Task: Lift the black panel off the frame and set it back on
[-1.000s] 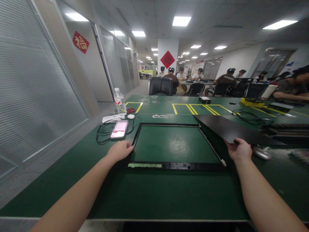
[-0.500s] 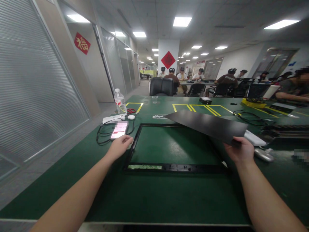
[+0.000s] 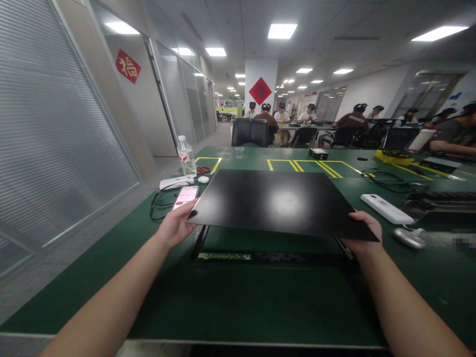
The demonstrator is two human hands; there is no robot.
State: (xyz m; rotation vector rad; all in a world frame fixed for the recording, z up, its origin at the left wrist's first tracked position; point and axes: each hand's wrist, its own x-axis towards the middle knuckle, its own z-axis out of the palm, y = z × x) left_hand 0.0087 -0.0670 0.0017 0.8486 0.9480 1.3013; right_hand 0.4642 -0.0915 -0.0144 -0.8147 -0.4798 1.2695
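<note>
A thin black rectangular panel (image 3: pixel 275 201) with a glossy sheen is held up between both hands, above the table. My left hand (image 3: pixel 177 223) grips its near left corner, fingers beneath the sheet. On the other side my right hand (image 3: pixel 366 232) is closed on the near right edge, thumb on top. Under the panel a black rectangular frame (image 3: pixel 297 259) lies flat on the green table (image 3: pixel 238 302); most of it is hidden. A green circuit strip (image 3: pixel 224 256) runs along the left part of the frame's near bar.
Left of the panel are a lit phone (image 3: pixel 186 196), cables, a water bottle (image 3: pixel 186 157) and red-handled scissors (image 3: pixel 203 170). On the right lie a white power bank (image 3: pixel 386 209) and a silver device (image 3: pixel 409 238). Several people sit at tables farther back.
The panel has swung leftward and levelled over the frame. My left hand has moved from beside the frame onto the panel's left corner; the right keeps its hold.
</note>
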